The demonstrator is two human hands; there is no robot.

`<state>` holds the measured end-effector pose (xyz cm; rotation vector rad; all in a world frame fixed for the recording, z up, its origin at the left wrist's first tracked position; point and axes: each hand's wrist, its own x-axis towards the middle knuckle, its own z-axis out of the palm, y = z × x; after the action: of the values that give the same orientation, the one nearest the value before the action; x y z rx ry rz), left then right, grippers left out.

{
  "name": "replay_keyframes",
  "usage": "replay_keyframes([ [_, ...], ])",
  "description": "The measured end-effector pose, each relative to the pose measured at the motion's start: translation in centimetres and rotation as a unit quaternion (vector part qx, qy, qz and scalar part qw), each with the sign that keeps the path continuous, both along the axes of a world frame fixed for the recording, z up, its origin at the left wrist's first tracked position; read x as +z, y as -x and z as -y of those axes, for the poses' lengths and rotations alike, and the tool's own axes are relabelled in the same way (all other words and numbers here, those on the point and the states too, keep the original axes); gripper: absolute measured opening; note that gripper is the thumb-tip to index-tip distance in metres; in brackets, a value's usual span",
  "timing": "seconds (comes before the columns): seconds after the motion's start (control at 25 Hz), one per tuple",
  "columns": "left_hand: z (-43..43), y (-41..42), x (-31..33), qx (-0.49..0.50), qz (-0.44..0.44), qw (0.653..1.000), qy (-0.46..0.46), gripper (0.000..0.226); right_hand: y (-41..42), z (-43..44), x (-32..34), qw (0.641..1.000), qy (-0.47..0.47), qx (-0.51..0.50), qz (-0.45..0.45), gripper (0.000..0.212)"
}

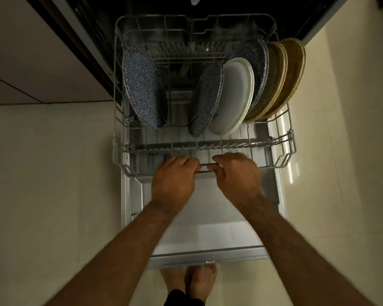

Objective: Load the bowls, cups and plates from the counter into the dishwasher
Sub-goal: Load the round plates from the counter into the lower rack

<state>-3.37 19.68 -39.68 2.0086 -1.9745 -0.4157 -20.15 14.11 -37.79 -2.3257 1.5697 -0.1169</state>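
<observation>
Looking straight down at a grey wire dishwasher rack (285, 149), drawn out over the lowered dishwasher door (203, 228). At the rack's near edge, both hands on its front rail (205, 167): left hand (174, 175) on the left part of the rail, fingers close together and curled over the wire; right hand (237, 173) just beside it on the right part, fingers curled over the top with the thumb beneath, clamped on the same rail. A short stretch of bare rail between the two hands. Standing on edge in the rack's tines, slightly tilted: a lone blue speckled plate (143, 89) at the rack's left side, well apart from the rest. Towards the rack's right, a row packed face to face: a small blue speckled plate (208, 98), a white plate (232, 96), a large blue speckled plate (255, 62), then tan woven plates (285, 76) at the rack's right wall, rims reaching out past it. Beyond the rack's far edge, the dark dishwasher interior. Nearer than the rack, past the end of the door, two bare feet (199, 281) on pale floor tiles (53, 173). More pale tiles on either side of the rack.
</observation>
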Motion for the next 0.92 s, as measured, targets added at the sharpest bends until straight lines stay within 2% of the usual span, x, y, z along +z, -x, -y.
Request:
replay_keyframes([
  [0.16, 4.6, -1.4, 0.7, -0.006, 0.016, 1.0, -0.02, 0.023, -2.0, 3.8, 0.3, 1.0, 0.006, -0.022, -0.007, 0.014],
  [0.24, 7.0, -1.9, 1.2, 0.008, 0.008, 0.998, -0.07, 0.016, -3.1, 5.9, 0.3, 0.999, 0.0, -0.035, -0.006, 0.015],
  [0.32, 9.3, -2.1, 1.4, 0.027, 0.004, 0.996, -0.083, 0.012, -4.0, 8.0, 0.0, 0.999, -0.005, -0.048, 0.004, 0.017],
  [0.44, 13.1, -2.8, 1.4, 0.039, -0.003, 0.996, -0.079, 0.008, -5.2, 11.7, -1.3, 0.999, 0.015, -0.033, 0.009, 0.016],
  [0.6, 17.5, -4.5, 0.8, 0.034, -0.02, 0.999, -0.031, 0.012, -6.2, 16.8, -2.8, 0.999, 0.019, -0.011, 0.047, 0.022],
  [0.76, 21.8, -5.9, -0.6, 0.094, -0.085, 0.99, -0.069, 0.023, -6.8, 20.9, -3.3, 0.994, 0.056, 0.023, 0.092, 0.023],
  [0.92, 24.9, -6.6, -1.0, 0.062, -0.033, 0.997, -0.016, 0.027, -7.5, 24.5, -3.8, 0.993, 0.064, 0.024, 0.098, 0.03],
])
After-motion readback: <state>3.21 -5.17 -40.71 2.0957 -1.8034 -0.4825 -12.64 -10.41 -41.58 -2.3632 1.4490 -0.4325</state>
